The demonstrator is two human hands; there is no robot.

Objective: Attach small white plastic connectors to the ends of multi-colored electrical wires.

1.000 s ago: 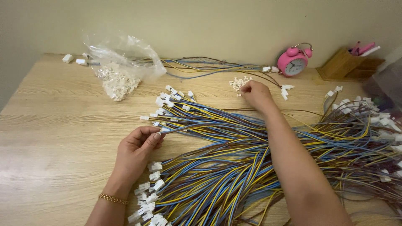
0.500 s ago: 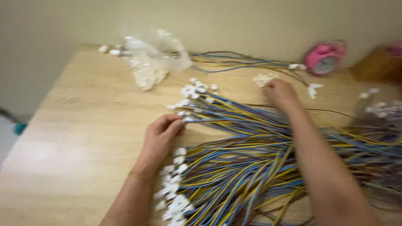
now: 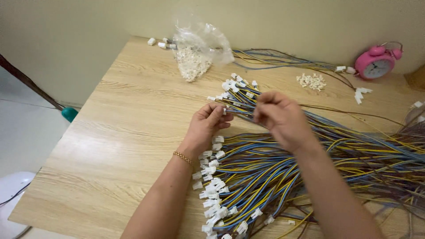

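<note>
Wires (image 3: 241, 105), blue, yellow and brown with white plugs at the ends, pinched between both hands above the middle of the wooden table (image 3: 110, 132): left hand (image 3: 206, 126) with fingertips closed on the plug end, right hand (image 3: 281, 117) with fingers shut around the strands just beside. Below and to the right, more wire bundles (image 3: 274, 177) spread flat, plugs fanned along the near edge. Farther back, a clear bag of white plugs (image 3: 195, 53), a small loose heap of plugs (image 3: 312, 81) and a pink alarm clock (image 3: 376, 64) by the wall.
</note>
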